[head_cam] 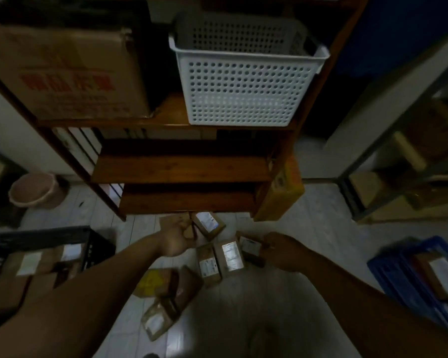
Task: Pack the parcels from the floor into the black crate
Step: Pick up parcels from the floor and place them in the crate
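Nearest to us, both bare forearms reached forward and down over the pale tiled floor (308, 228). Between them lay a loose heap of parcels (166, 293), brown boxes and padded envelopes, one with a yellow face, one with a white label turned up. Just beyond, three small brown boxes (223, 257) sat side by side, touching, each with a white label on top.

Our left hand (177, 240) hung over a flat brown parcel (173, 220) at the foot of the shelves; its fingers were curled, and it seemed to be grasping that parcel, though the dim blur left us unsure. Our right hand (282, 250) was clenched on the edge of a dark-sided labelled box (250, 248) at the right end of the row. Another labelled box (208, 224) lay tilted just beside the left hand.

To the left stood the black crate (96, 244), already holding several brown parcels with white labels. At the right edge a blue crate (393, 270) held a labelled parcel too.

Further off rose the wooden shelf unit (181, 169), its two lower boards bare. A pinkish bucket (34, 189) stood on the floor to its left, a yellow carton (282, 192) leaned against its right post. Higher up sat a white perforated basket (243, 81) and a large cardboard carton (70, 71) with red print, and a metal rack (373, 151) stood at the far right
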Demonstrator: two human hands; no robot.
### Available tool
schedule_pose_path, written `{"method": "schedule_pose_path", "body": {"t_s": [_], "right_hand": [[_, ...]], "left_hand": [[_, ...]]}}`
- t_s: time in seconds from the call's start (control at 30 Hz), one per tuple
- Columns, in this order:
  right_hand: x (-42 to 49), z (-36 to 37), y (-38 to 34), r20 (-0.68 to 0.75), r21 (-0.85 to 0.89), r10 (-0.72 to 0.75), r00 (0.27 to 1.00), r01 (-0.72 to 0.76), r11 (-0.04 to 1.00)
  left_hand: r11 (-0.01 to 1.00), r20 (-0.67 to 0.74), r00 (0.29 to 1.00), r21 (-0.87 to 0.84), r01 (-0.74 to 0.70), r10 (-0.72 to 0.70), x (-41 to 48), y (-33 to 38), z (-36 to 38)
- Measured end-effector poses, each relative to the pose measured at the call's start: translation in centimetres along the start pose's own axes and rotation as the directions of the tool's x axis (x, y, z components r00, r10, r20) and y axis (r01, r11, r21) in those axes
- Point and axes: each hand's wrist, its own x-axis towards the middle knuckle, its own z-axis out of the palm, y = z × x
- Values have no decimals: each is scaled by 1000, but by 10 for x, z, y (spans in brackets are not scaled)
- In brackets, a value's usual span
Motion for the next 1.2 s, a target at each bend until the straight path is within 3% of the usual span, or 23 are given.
{"method": "schedule_pose_path", "body": {"t_s": [0.13, 0.27, 0.5, 0.67, 0.77, 0.9, 1.0, 1.1, 1.2], "right_hand": [[97, 7, 52, 70, 58, -20, 997, 16, 998], [196, 40, 97, 59, 169, -4, 998, -6, 986], [358, 151, 174, 79, 216, 42, 996, -58, 975], [433, 222, 223, 69, 208, 71, 995, -84, 974], [449, 246, 240, 15, 229, 128, 992, -128, 965], [458, 261, 253, 183, 501, 175, 967, -245, 830], [448, 261, 253, 111, 580, 251, 961, -268, 769], [419, 244, 236, 5, 471, 208, 978, -186, 862], [375, 213, 198, -10, 471, 147, 989, -125, 873]], "left_hand": [[986, -59, 995, -148, 75, -84, 76, -17, 49], [951, -32, 982, -256, 173, -187, 161, -50, 99], [868, -120, 956, -460, 185, -267, 303, -110, 182], [856, -122, 961, -492, 159, -248, 392, -151, 250], [854, -52, 978, -498, 148, -200, 431, -174, 290], [785, -9, 963, -582, 214, -269, 457, -191, 317], [750, 2, 968, -632, 196, -251, 453, -188, 314], [685, -21, 964, -707, 174, -266, 422, -171, 293], [655, -67, 971, -749, 103, -230, 363, -146, 261]]}}
